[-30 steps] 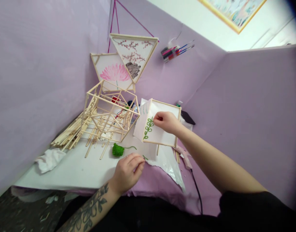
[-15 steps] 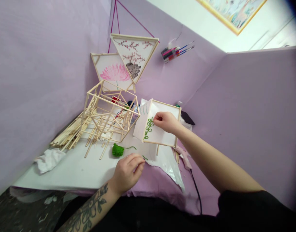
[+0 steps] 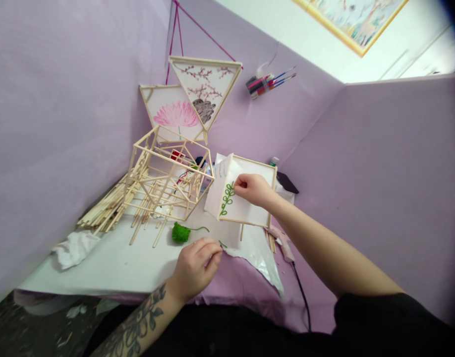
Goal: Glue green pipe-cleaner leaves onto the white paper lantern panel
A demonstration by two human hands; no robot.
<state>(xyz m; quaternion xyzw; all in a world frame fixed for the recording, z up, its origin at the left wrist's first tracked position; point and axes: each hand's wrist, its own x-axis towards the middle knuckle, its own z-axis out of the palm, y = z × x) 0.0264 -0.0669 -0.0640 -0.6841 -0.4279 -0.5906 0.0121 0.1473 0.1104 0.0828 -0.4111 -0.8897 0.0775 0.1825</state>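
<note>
My right hand is closed in a pinch against the white panel, which has a thin wooden frame. Its fingertips touch the upper end of a leafy sprig of green yarn on the panel; whatever is between them is hidden. Near the table's front edge is my left hand, thumb and fingers pressed together. A short piece of green yarn shows right at its fingertips, and I cannot tell if they grip it. Beyond that hand sits a green yarn ball with a loose tail.
Left of the panel stands an open wooden stick frame, with a pile of sticks beside it. A white cloth lies at left. A pink glue gun with a black cord is at right. Painted panels stand or hang behind.
The view has shifted very slightly. My right hand stays pinched at the top of the yarn sprig, with a tiny shift of its fingertips. My left hand has not visibly moved.
</note>
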